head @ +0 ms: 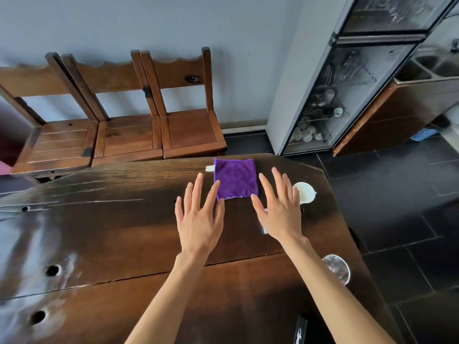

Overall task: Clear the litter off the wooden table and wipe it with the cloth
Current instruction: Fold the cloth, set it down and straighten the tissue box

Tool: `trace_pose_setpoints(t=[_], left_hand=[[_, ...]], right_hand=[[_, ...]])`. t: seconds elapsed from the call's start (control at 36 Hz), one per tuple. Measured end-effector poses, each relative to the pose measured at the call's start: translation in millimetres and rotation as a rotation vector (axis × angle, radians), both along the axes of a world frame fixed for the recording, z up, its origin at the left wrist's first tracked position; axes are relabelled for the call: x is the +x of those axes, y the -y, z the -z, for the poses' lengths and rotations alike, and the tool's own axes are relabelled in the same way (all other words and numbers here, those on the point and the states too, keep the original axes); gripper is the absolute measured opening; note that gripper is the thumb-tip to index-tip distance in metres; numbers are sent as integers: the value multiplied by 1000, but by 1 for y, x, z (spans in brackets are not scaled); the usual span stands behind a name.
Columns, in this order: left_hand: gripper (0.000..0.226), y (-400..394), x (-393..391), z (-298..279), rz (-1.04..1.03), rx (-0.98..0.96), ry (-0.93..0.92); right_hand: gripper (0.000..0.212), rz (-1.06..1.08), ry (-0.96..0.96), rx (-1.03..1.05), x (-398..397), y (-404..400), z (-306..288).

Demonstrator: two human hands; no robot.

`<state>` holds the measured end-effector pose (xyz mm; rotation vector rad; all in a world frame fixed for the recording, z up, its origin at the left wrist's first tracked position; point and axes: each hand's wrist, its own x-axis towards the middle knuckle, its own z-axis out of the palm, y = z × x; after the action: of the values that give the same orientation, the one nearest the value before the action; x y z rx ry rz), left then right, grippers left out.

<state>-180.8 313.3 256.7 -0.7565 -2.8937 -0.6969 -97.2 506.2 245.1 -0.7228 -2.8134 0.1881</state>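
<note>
A folded purple cloth lies flat near the far edge of the dark wooden table. A small white scrap pokes out at the cloth's left edge. My left hand is spread, fingers straight, just left of and below the cloth. My right hand is spread the same way, just right of the cloth. Neither hand holds anything. A pale scrap shows partly under my right hand. A white cup sits right of my right hand.
A clear glass or lid sits at the table's right edge, and a dark flat object lies near the front. Three wooden chairs stand beyond the table. A glass cabinet stands at the back right on dark floor tiles.
</note>
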Motion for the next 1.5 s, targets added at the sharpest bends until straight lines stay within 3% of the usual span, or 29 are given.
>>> trace_pose_setpoints(t=[0.36,0.69,0.92,1.19,1.5], left_hand=[[57,116,135,-26,20,-97,-13],[52,207,254,-35,113,-83,37],[55,238,321,-37,192,-68,-23],[59,225,373,-23,201,-86,-69],[65,159,412,14,121,-178,5]], right_hand=[[66,28,103,-5,143,120,-27],[68,131,106,24,280,212,-44],[68,211,88,8,364,253,-50],[67,241,76,36,422,243,-50],[72,90,135,-41,441,155,-22]])
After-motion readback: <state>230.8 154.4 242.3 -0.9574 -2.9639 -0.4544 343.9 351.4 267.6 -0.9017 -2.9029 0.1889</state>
